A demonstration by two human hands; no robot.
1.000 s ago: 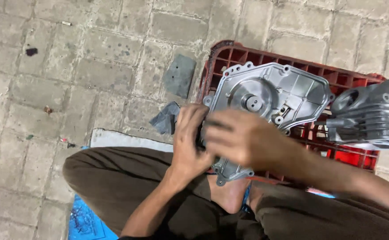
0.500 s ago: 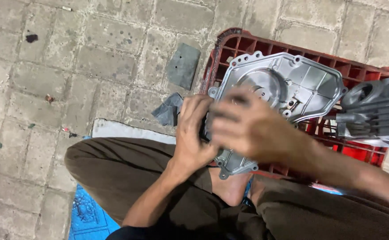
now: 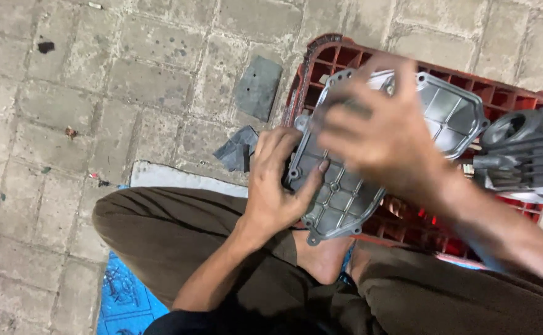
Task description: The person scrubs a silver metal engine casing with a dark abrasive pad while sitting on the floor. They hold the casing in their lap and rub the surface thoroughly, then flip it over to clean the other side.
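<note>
A floor of grey paving stones [image 3: 129, 80] fills most of the view, and the person sits on it with knees spread, brown trousers [image 3: 178, 236] covering both legs and a bare foot [image 3: 324, 257] tucked between them. A red plastic crate [image 3: 346, 59] stands just ahead of the knees, its ribbed rim showing at the top and along the lower right side. On the crate lies a cast metal engine cover [image 3: 346, 198], silver-grey and flat, with bolt lugs round its edge and a grid of ribs on the face that shows (its near end juts past the crate edge, above the foot). To the right, a finned grey engine cylinder [image 3: 532, 155] rests at the crate's far corner, just beside the cover.

The right hand [image 3: 386, 133] lies spread over the upper half of the cover, fingers splayed and blurred, palm down on the metal rather than clenched round it. The left hand [image 3: 277, 183] grips the cover's left edge, fingers curled behind the rim and the thumb pressed across the ribbed face.

A blue printed sheet [image 3: 122, 298] shows under the left thigh, with a pale mat [image 3: 178, 180] beyond it. A flat grey gasket piece [image 3: 258, 87] and a crumpled dark scrap [image 3: 237, 152] lie on the stones left of the crate.
</note>
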